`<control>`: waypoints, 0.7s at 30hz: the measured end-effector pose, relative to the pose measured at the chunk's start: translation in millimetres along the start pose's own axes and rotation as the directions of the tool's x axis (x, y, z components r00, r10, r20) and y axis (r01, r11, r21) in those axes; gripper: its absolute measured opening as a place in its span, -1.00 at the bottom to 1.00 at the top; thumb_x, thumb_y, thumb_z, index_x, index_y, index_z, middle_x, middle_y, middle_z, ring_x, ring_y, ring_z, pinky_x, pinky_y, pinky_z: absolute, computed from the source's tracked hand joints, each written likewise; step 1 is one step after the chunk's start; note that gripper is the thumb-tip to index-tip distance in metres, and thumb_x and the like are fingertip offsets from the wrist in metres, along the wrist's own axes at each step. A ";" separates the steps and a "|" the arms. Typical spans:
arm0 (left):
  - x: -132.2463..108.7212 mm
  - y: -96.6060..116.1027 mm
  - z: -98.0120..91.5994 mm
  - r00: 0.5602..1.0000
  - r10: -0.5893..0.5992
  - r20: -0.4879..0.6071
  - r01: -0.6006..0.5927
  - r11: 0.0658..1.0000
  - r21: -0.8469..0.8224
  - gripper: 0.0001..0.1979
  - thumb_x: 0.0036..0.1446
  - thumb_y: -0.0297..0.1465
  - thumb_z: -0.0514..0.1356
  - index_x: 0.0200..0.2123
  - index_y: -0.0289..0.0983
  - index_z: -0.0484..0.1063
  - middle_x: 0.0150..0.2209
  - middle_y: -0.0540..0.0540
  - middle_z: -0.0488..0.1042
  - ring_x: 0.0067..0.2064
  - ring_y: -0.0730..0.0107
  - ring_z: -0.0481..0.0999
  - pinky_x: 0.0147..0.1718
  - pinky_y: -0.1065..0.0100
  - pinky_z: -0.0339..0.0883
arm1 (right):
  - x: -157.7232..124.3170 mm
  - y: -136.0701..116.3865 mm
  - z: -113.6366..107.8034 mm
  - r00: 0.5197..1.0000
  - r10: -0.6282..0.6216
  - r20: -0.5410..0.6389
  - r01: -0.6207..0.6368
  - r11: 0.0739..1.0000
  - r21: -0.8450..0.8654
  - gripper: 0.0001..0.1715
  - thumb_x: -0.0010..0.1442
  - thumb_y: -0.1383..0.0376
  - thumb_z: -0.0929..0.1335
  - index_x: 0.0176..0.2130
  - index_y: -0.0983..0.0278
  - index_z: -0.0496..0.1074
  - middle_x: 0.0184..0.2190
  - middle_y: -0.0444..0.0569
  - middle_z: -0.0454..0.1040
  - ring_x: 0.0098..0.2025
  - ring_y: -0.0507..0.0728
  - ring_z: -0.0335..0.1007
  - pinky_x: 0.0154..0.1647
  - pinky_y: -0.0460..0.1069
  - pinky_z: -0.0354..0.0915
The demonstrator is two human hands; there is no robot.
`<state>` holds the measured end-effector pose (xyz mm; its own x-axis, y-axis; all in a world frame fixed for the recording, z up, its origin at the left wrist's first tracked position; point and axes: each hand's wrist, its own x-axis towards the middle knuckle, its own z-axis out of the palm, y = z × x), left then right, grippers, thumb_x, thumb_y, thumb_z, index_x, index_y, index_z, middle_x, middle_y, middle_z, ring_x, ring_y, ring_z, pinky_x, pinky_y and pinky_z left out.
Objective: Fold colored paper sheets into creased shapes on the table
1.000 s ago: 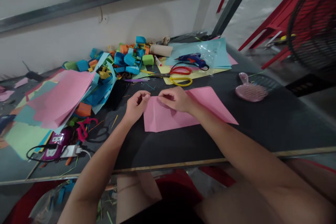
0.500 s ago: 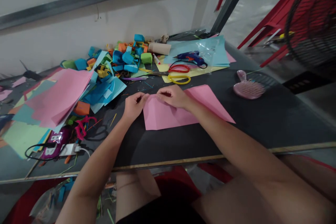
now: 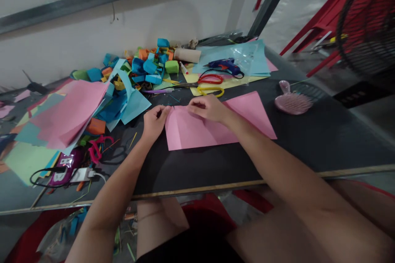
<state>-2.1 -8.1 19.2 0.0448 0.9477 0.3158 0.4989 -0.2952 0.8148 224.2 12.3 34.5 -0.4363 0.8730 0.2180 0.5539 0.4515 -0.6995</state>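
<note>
A pink sheet of paper (image 3: 197,133) lies across the dark table in front of me, with a crease running down near its left end. At its far left corner, my left hand (image 3: 156,120) pinches the edge between thumb and fingers. My right hand (image 3: 208,109) grips the same far edge a little further right, its fingers curled and closed on the paper. Just beyond the sheet rest scissors (image 3: 210,91) with one red and one yellow handle.
Folded coloured paper pieces (image 3: 149,68) are heaped by the wall, near a cardboard tube (image 3: 187,55). A blue glue gun (image 3: 225,66) lies on blue sheets. Pink paper (image 3: 72,111) is stacked left, beside a purple device (image 3: 66,168). A pink hairbrush (image 3: 293,102) sits right.
My hands have spread slightly apart along the far edge, the left one shifting left and the right one shifting right. The pink sheet has turned a little and lies flatter at its right end.
</note>
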 end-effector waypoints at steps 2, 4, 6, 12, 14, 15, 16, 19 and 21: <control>2.5 -3.1 -3.8 0.999 -0.028 -0.017 0.028 0.999 0.032 -0.67 0.20 -0.14 0.15 -0.45 -0.26 0.49 -0.49 0.01 0.47 -0.42 0.43 0.37 -0.41 0.40 0.18 | 0.3 6.9 -5.9 0.994 0.093 0.058 -0.084 0.986 -0.142 -0.41 0.19 -0.16 0.29 -0.47 0.27 0.48 -0.55 -0.06 0.40 -0.49 0.04 0.20 -0.43 -0.01 0.00; 6.0 -7.1 -8.1 0.998 -0.054 -0.035 0.057 0.995 0.078 -0.72 0.20 -0.20 0.16 -0.43 -0.26 0.50 -0.46 -0.01 0.51 -0.38 0.40 0.41 -0.39 0.39 0.19 | 0.9 13.9 -9.4 0.982 0.172 0.078 -0.146 0.953 -0.264 -0.38 0.18 -0.19 0.30 -0.54 0.25 0.44 -0.57 -0.06 0.38 -0.50 0.05 0.18 -0.45 0.00 -0.04; 10.4 -10.6 -12.4 0.996 -0.078 -0.042 0.083 0.989 0.124 -0.76 0.20 -0.25 0.17 -0.42 -0.26 0.51 -0.44 -0.01 0.52 -0.37 0.39 0.42 -0.38 0.39 0.18 | 1.4 19.5 -10.3 0.978 0.197 0.067 -0.168 0.937 -0.307 -0.34 0.20 -0.20 0.28 -0.59 0.24 0.40 -0.62 -0.07 0.33 -0.53 0.05 0.16 -0.46 0.01 -0.05; 16.8 -10.2 -18.6 0.977 -0.210 0.015 0.195 0.929 0.313 -0.63 0.25 -0.30 0.13 -0.61 -0.27 0.35 -0.63 0.03 0.29 -0.51 0.41 0.28 -0.44 0.35 0.03 | 1.4 26.3 -7.7 0.984 0.158 0.077 -0.128 0.945 -0.300 -0.35 0.25 -0.18 0.25 -0.54 0.25 0.45 -0.62 -0.08 0.34 -0.54 0.04 0.17 -0.45 0.01 -0.04; 14.2 -9.2 -16.6 0.976 -0.215 -0.018 0.209 0.920 0.331 -0.58 0.29 -0.26 0.08 -0.62 -0.26 0.32 -0.62 0.01 0.29 -0.50 0.40 0.27 -0.44 0.34 0.03 | 1.3 26.0 -5.9 0.985 0.151 0.080 -0.118 0.938 -0.325 -0.34 0.26 -0.18 0.25 -0.53 0.25 0.45 -0.62 -0.07 0.34 -0.54 0.05 0.17 -0.45 0.01 -0.05; 12.3 -9.4 -14.9 0.976 -0.213 -0.037 0.214 0.924 0.317 -0.59 0.29 -0.25 0.07 -0.59 -0.26 0.34 -0.59 0.00 0.34 -0.48 0.38 0.30 -0.42 0.34 0.05 | 1.4 25.4 -4.7 0.986 0.146 0.078 -0.111 0.934 -0.339 -0.34 0.26 -0.18 0.24 -0.53 0.25 0.45 -0.62 -0.07 0.34 -0.53 0.05 0.17 -0.45 0.01 -0.05; 10.5 -10.2 -13.0 0.975 -0.213 -0.057 0.220 0.931 0.290 -0.63 0.29 -0.24 0.07 -0.53 -0.26 0.38 -0.54 -0.02 0.40 -0.45 0.36 0.35 -0.41 0.34 0.08 | 1.5 24.6 -3.3 0.987 0.139 0.075 -0.104 0.930 -0.351 -0.34 0.26 -0.19 0.24 -0.53 0.25 0.45 -0.61 -0.07 0.34 -0.52 0.06 0.18 -0.44 0.01 -0.06; 6.4 -14.7 -7.9 0.965 -0.233 -0.117 0.252 0.950 0.187 -0.75 0.26 -0.25 0.11 -0.34 -0.28 0.47 -0.39 -0.08 0.51 -0.35 0.31 0.45 -0.34 0.34 0.20 | 1.6 22.2 1.2 0.990 0.123 0.063 -0.091 0.926 -0.367 -0.32 0.26 -0.20 0.22 -0.53 0.25 0.44 -0.58 -0.06 0.36 -0.49 0.07 0.19 -0.43 0.01 -0.06; 5.4 -17.1 -6.3 0.961 -0.236 -0.142 0.257 0.954 0.153 -0.76 0.26 -0.26 0.10 -0.30 -0.28 0.47 -0.37 -0.10 0.54 -0.32 0.29 0.48 -0.29 0.33 0.24 | 1.7 22.0 4.4 0.991 0.122 0.048 -0.097 0.928 -0.361 -0.31 0.27 -0.20 0.20 -0.54 0.25 0.42 -0.58 -0.06 0.36 -0.49 0.07 0.19 -0.43 0.00 -0.06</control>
<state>-15.8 1.4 10.1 -0.1977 0.9636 0.1801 0.6201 -0.0193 0.7843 232.5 22.9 16.6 -0.3988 0.9117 0.0983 0.8119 0.4009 -0.4244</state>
